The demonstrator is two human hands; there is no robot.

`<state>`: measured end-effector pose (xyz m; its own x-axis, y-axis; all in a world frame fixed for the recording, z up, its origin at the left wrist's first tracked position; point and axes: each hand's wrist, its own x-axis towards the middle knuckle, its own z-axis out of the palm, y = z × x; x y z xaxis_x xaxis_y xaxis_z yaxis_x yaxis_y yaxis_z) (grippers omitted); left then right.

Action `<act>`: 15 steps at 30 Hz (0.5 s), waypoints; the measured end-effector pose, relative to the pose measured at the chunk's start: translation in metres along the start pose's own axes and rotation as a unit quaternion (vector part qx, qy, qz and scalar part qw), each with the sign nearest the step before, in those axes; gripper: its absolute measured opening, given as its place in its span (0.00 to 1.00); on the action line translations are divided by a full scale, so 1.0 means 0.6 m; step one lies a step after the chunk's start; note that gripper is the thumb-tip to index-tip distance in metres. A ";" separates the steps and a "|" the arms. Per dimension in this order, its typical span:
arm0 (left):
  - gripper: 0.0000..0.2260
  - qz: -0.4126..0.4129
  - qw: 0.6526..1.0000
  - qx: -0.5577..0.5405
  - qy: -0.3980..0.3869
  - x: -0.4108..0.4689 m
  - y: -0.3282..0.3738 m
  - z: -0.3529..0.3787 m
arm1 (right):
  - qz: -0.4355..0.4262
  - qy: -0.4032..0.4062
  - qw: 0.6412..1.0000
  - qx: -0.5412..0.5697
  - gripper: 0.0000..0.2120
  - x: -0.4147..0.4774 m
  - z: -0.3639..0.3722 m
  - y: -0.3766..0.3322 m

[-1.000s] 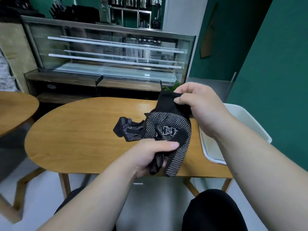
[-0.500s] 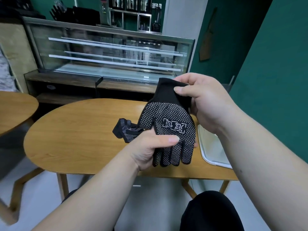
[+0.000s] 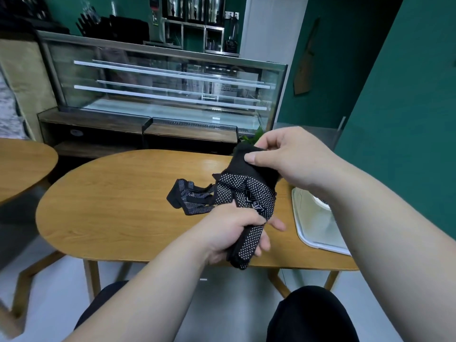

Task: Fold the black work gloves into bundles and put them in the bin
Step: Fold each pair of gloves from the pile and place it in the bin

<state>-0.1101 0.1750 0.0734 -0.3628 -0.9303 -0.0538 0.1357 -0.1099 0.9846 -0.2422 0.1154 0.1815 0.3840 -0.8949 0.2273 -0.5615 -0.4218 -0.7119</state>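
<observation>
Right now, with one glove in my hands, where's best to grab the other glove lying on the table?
Take the glove on the table by its bunched left end, pinching from above: that end looks humped off the table, while its finger strips lie flat toward the held glove. The left hand is nearer, though it grips the held glove.

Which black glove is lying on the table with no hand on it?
The crumpled glove on the left: it rests on the table, while the other glove is gripped by the left hand and right hand.
</observation>
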 end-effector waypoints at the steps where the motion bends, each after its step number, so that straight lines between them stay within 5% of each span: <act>1: 0.12 -0.001 1.000 0.005 0.002 -0.001 -0.003 0.002 | -0.002 0.009 1.000 0.003 0.11 0.002 0.001 0.001; 10: 0.12 0.007 0.997 0.072 0.019 -0.009 -0.004 0.005 | 0.001 0.151 0.986 0.072 0.09 0.022 -0.034 0.022; 15: 0.11 0.024 0.995 0.095 0.018 -0.005 0.000 -0.003 | -0.002 0.133 0.987 0.090 0.09 0.023 -0.020 0.030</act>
<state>-0.1073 0.1774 0.0734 -0.3260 -0.9453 -0.0089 -0.0264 -0.0003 0.9997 -0.2557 0.0935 0.1797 0.1666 -0.9097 0.3803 -0.4111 -0.4146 -0.8118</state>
